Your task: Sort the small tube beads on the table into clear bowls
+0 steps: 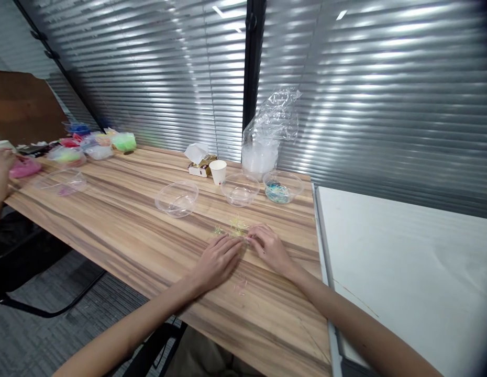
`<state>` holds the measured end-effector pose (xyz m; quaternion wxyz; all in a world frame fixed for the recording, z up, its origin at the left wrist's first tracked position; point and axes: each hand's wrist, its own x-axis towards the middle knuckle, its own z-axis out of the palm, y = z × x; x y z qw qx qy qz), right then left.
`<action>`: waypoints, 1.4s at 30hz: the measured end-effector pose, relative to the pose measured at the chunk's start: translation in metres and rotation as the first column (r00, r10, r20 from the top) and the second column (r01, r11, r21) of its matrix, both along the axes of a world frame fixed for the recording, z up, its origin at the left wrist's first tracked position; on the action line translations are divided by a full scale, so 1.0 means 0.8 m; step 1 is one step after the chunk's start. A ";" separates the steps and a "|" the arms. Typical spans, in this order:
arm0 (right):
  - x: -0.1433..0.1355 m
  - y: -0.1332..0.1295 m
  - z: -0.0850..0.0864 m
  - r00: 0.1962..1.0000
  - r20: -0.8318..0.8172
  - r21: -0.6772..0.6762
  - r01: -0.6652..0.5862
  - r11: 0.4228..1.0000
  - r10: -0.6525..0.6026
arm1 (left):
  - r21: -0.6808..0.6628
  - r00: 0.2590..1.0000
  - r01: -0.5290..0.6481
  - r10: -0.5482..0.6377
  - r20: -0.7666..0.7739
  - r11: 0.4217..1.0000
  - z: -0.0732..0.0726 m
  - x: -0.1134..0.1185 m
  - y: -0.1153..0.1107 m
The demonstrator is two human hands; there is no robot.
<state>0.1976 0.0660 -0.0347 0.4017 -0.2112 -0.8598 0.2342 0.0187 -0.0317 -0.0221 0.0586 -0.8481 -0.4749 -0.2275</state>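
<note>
With the white paper cup (218, 173) taken as the landmark, a few pinkish bits (240, 284) were seen on the wood-grained table (149, 230), well on its near side. Beyond these bits, still short of the cup, both forearms were stretched forward. The left hand (222, 258) was held palm down, its fingers close together and slightly bent; whether anything was gripped beneath them could not be told. The right hand (268, 247) was set just beside it, farther to the cup's right, with thumb and fingertips brought near one another at a small pale bit; whether they were closed on it could not be made out. Yellow strands (238, 224) were scattered just past the fingertips, on the cup's near side and slightly right, with a small green cluster (217, 230) directly in front of the cup.

A clear bowl (176, 201) was placed left of the cup, and another (240, 196) just to its right. Blue-green bits (278, 192) were contained in a third bowl (296, 189), farther right. A tissue pack (200, 166) was seen left of the cup, and a clear plastic bag (273, 123) was stood behind its right side.
</note>
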 end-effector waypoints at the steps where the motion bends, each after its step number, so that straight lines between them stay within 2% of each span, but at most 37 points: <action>1: 0.000 0.000 -0.001 1.000 -0.005 0.008 0.002 1.000 -0.002 | -0.028 1.000 0.016 -0.017 -0.021 0.999 0.000 0.001 0.001; 9: 0.002 0.003 -0.006 0.998 -0.046 0.020 0.039 0.999 -0.038 | -0.160 0.996 0.010 -0.024 -0.088 0.987 -0.004 -0.002 0.004; 22: 0.006 0.002 -0.005 0.998 0.003 0.013 0.063 0.998 -0.063 | -0.066 1.000 -0.001 0.001 -0.002 0.998 -0.007 -0.002 0.002; 30: 0.003 -0.002 0.001 0.999 0.013 0.090 -0.042 0.995 0.041 | 0.008 0.999 -0.030 0.029 0.041 1.000 -0.007 -0.003 0.000; 38: 0.003 -0.004 0.000 0.958 0.111 0.167 -0.281 0.945 0.266 | -0.001 0.994 -0.072 0.071 0.081 0.997 -0.006 -0.003 -0.001; 42: 0.003 -0.006 0.001 0.962 0.109 0.155 -0.266 0.951 0.251 | 0.016 0.994 -0.084 0.083 0.069 0.996 -0.008 -0.003 -0.001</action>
